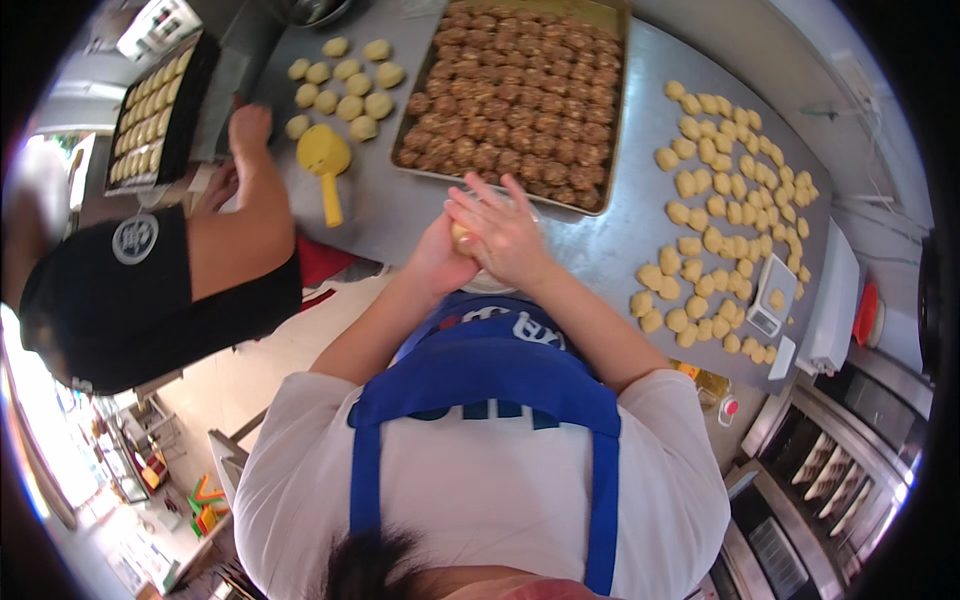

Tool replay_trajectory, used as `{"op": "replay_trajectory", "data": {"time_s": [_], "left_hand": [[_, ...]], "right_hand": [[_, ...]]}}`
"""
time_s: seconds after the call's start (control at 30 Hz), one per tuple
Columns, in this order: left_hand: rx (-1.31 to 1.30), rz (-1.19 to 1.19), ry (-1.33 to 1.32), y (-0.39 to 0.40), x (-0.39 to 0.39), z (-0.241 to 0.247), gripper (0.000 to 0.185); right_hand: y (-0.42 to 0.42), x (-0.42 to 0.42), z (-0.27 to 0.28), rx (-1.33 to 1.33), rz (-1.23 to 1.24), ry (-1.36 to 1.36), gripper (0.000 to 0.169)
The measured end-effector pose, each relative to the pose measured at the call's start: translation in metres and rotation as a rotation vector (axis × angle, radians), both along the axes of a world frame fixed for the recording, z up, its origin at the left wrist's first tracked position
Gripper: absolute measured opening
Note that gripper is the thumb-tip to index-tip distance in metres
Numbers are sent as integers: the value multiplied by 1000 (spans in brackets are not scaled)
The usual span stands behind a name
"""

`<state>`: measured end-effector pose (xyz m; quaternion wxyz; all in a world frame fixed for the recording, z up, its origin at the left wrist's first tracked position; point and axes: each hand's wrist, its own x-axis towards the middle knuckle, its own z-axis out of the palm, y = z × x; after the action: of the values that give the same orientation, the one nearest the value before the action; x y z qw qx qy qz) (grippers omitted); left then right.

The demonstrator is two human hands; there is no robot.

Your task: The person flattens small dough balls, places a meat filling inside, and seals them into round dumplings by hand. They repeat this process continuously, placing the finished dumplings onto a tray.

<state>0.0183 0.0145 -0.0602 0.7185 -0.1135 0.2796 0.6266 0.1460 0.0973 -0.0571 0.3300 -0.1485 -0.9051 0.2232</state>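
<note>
A small pale yellow piece of dough (460,238) is pressed between my two hands. My left hand (437,257) cups it from the left and below. Over it lies my right hand (510,234), fingers stretched and apart, hiding most of the dough. Beneath my hands, partly hidden, is a bowl (487,283) at the table's near edge. Just beyond my fingertips stands a metal tray (501,184) filled with rows of brown filling balls (517,97). Rounded dough balls (349,107) sit left of the tray.
A yellow scoop (324,154) lies on the steel table (585,240). Many dough pieces (712,210) cover its right side, around a small digital scale (772,296). A co-worker's arm (244,202) reaches in at left beside a black tray of shaped dough (154,112). Ovens (817,465) stand lower right.
</note>
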Motion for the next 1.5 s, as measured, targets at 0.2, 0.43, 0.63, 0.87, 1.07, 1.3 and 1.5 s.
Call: {"op": "replay_trajectory", "data": {"time_s": [0.2,0.43,0.63,0.87,1.07,1.3,1.5], "left_hand": [[-290,364,-172,-9,-63,-24,66],[-111,299,32,-2,-99,-12,66],[-165,174,5,-28,-81,-46,51],[-246,10,143,-20,-36,-38,47],[41,-37,70,41,26,14,66],[14,-121,243,17,50,82,77],[419,-54,737,8,47,87,105]], "right_hand": [[110,73,-72,-469,-549,251,26],[267,223,-153,531,-543,-582,31],[267,243,-131,257,-467,-697,39],[195,169,-75,-380,-949,184,26],[19,35,-5,-206,-160,272,19],[3,15,39,-174,-123,385,50],[-22,-17,67,-257,-95,460,60]]}}
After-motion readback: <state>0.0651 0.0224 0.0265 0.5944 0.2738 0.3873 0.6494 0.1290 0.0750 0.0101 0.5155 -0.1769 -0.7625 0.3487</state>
